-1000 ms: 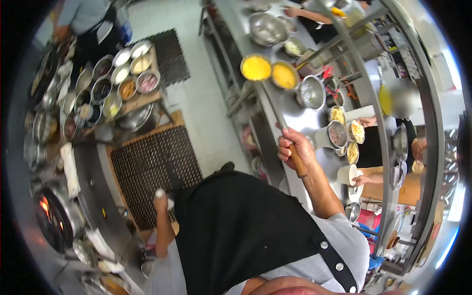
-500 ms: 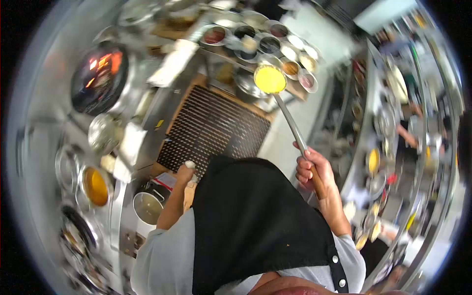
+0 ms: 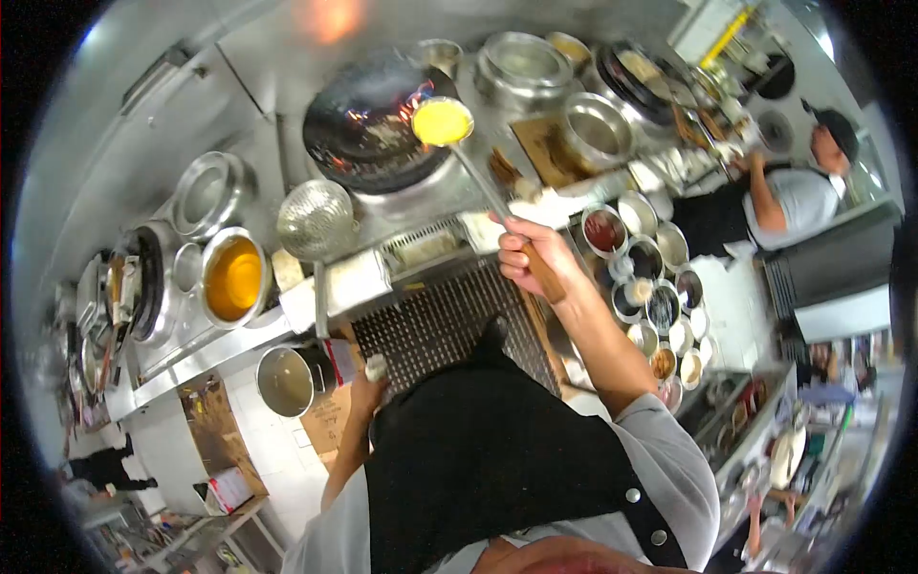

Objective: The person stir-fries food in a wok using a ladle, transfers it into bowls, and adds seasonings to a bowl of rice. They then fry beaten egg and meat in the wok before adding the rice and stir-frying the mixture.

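My right hand (image 3: 535, 256) is wrapped round the wooden grip of a long ladle (image 3: 481, 182), with its arm stretched forward. Bright yellow liquid, which looks like beaten egg, fills the ladle's bowl. That bowl hangs over the right edge of a dark wok (image 3: 349, 129) on the stove, and small flames or glints show in the wok. Low beside my apron, my left hand (image 3: 367, 390) is closed on a small white thing (image 3: 376, 367), perhaps a folded cloth. A perforated strainer (image 3: 316, 220) lies left of the wok, its handle pointing towards me.
A bowl of orange liquid (image 3: 232, 279) stands on the left counter. Below it is a steel pot (image 3: 285, 381). Seasoning bowls (image 3: 663, 304) crowd the right side. A co-worker (image 3: 798, 196) stands at the far right. A perforated black mat (image 3: 430, 297) covers the floor ahead.
My view and body have turned left, from the seasoning bowls to the stove. The filled ladle has come over the wok's edge. My left hand stays low.
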A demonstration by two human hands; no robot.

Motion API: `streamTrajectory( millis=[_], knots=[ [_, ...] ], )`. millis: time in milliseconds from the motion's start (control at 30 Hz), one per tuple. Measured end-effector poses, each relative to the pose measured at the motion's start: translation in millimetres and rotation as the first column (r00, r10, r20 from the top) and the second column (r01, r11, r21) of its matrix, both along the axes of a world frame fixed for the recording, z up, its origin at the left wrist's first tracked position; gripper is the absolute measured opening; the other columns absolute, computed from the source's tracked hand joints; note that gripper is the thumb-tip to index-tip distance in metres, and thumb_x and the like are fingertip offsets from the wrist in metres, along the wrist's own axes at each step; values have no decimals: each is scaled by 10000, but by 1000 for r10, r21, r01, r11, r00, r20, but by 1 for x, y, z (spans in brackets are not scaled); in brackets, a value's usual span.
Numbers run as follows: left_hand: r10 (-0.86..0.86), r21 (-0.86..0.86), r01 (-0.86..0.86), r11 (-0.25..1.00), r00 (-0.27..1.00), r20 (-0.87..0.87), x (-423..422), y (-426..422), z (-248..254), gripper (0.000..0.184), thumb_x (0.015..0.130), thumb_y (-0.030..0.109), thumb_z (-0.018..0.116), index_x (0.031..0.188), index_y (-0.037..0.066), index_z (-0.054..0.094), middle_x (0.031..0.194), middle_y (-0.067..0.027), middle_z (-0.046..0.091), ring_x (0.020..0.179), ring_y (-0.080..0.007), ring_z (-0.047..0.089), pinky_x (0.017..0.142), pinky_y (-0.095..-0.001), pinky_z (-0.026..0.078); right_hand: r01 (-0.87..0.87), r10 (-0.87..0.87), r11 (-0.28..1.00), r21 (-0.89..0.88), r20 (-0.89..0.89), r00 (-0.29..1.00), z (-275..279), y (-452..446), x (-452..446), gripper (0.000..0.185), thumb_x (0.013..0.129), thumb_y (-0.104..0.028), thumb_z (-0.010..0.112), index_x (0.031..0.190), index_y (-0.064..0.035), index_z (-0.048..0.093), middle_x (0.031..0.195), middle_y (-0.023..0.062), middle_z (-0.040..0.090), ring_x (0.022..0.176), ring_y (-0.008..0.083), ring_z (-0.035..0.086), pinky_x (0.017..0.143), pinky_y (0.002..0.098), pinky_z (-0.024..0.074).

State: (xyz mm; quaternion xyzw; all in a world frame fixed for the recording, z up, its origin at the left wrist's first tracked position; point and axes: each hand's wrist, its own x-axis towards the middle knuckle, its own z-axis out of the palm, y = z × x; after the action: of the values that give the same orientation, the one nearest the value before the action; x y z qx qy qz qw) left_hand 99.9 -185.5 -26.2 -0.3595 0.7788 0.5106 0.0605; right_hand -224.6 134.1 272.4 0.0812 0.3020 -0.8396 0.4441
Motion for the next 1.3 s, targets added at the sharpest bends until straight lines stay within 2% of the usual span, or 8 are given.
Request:
streamTrajectory(
  millis=[333, 533, 933, 1067, 1133, 1200, 1267, 1300],
  knots=[
    [715, 23, -714, 699, 699, 2, 36, 90, 64, 221, 758, 70, 749, 961, 31, 671, 843, -64, 685, 755, -198, 649, 676, -362, 518, -162, 494, 764, 625, -404, 770, -91, -109, -208, 142, 963, -174, 644, 1018, -85, 548, 681, -9, 535, 526, 95, 502, 453, 282, 395],
    [840, 147, -836, 529, 540, 55, 51, 124, 39, 366, 719, 40, 746, 1078, 39, 675, 970, -75, 696, 852, -199, 656, 742, -355, 526, 201, 559, 751, 630, -767, 315, -82, -110, -239, 467, 923, -107, 659, 1381, -86, 568, 669, -17, 529, 501, 98, 495, 464, 281, 407],
    [418, -459, -541, 705, 839, -347, -119, -43, 123, 509, 709, 180, 795, 1158, -31, 681, 1265, -312, 619, 1327, -431, 486, 1128, -463, 407, -160, 533, 735, 659, -415, 738, -87, -159, -170, 452, 953, -116, 656, 1380, -54, 520, 689, -10, 539, 473, 109, 504, 419, 301, 408],
    [190, -538, -268, 799, 962, -197, -130, -98, 95, 484, 696, 211, 816, 1110, -16, 711, 1279, -291, 621, 1279, -433, 534, 1087, -451, 448, -66, 637, 686, 725, -554, 535, -134, -178, -215, 605, 958, -126, 642, 1519, -61, 426, 718, 8, 591, 501, 114, 540, 477, 277, 466],
    [99, -242, -87, 966, 994, 37, -136, -112, 113, 512, 688, 236, 821, 1139, 16, 716, 1270, -266, 633, 1190, -420, 600, 1042, -452, 485, 763, 539, 646, 8, -714, -448, -203, -185, -208, 662, 945, -149, 658, 1548, -67, 396, 740, 25, 613, 535, 126, 577, 491, 272, 474],
    [75, -274, -53, 960, 995, 71, -135, -115, 109, 544, 680, 263, 825, 1165, 44, 716, 1258, -245, 643, 1125, -412, 634, 1014, -455, 501, 764, 520, 634, 119, -797, -307, -159, -188, -152, 675, 943, -88, 592, 1578, -119, 367, 729, 24, 562, 514, 143, 552, 448, 309, 464],
    [89, -308, -79, 948, 996, 19, -134, -117, 106, 540, 673, 276, 818, 1149, 41, 719, 1239, -244, 647, 1134, -408, 630, 1004, -458, 501, -43, 543, 627, 778, -397, 740, -85, -190, -115, 650, 931, -92, 617, 1546, -84, 407, 765, 15, 577, 537, 131, 564, 452, 309, 467],
    [71, -318, -66, 946, 997, 7, -133, -120, 100, 534, 670, 272, 811, 1147, 50, 721, 1250, -232, 644, 1135, -407, 629, 997, -460, 505, -126, 473, 743, 658, -381, 795, -78, -188, -137, 622, 920, -78, 633, 1513, -90, 448, 755, 0, 564, 524, 113, 543, 439, 305, 448]
  ],
)
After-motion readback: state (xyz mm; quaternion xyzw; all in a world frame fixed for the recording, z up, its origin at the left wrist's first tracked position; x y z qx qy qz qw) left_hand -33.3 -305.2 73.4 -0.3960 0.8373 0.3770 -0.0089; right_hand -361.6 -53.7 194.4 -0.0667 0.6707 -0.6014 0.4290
